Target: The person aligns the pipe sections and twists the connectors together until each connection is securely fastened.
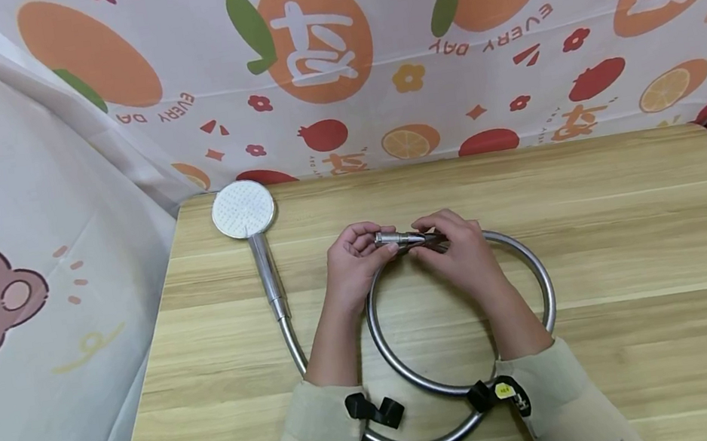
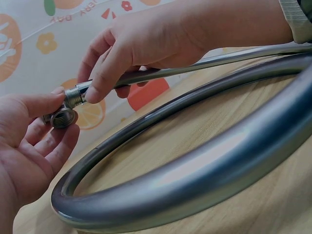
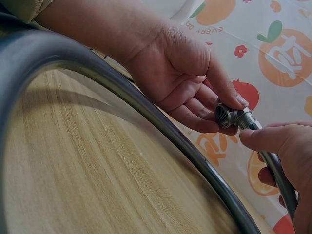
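My left hand (image 1: 351, 263) pinches a small metal pipe fitting (image 2: 63, 117) between thumb and fingers; a wide, internally threaded opening shows on its side. My right hand (image 1: 460, 246) grips the end of the silver shower hose (image 1: 544, 283), thumb and fingertips close behind the fitting. In the right wrist view the fitting's threaded neck (image 3: 247, 120) is in line with the hose end, and the two meet between the hands. Coiled in a loop, the hose lies on the table under both forearms. Its other end runs to a chrome shower head (image 1: 244, 210) lying at the left.
The wooden table (image 1: 639, 246) carries the hose loop and shower head. A fruit-printed cloth (image 1: 327, 133) hangs along its back edge, and a pale cloth with a cartoon print (image 1: 38, 222) hangs at the left. Black straps (image 1: 375, 409) circle the sleeves.
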`<state>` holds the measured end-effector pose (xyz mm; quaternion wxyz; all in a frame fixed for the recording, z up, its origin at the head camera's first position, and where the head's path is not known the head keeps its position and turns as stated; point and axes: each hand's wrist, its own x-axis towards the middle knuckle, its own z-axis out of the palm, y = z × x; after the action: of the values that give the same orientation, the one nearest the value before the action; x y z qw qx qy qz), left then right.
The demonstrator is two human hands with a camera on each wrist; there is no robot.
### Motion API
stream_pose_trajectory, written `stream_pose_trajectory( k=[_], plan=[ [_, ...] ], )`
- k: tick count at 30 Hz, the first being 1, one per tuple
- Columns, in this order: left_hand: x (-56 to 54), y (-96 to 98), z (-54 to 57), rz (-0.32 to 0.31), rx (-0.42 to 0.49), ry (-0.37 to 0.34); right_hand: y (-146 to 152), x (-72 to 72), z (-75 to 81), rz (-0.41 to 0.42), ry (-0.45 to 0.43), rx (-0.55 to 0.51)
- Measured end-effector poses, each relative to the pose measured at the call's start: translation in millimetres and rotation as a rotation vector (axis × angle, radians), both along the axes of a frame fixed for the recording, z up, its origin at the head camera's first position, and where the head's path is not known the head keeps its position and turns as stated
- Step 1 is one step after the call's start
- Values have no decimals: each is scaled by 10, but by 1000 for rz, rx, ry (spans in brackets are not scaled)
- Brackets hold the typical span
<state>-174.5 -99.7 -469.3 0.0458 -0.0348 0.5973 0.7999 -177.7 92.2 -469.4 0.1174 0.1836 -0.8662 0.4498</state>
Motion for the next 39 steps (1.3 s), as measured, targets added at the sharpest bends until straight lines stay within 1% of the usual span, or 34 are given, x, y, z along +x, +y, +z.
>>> stream_pose_trajectory(
  k=[15, 23, 28, 35, 39],
  plan=[
    [-1, -11, -5, -7, -2, -6, 2, 9, 11, 7, 7, 26],
    [-12, -12, -13, -10, -8, -2, 7, 7, 5, 3, -18, 17],
    [-12, -11, -5, -10, 12, -3, 3, -1, 8, 2, -10, 3],
    [-10, -5, 5, -6, 7, -7, 4, -1, 0, 4, 1, -25],
    [-7, -7, 9, -9, 4, -10, 3, 2, 1, 3, -3, -24]
  ],
)
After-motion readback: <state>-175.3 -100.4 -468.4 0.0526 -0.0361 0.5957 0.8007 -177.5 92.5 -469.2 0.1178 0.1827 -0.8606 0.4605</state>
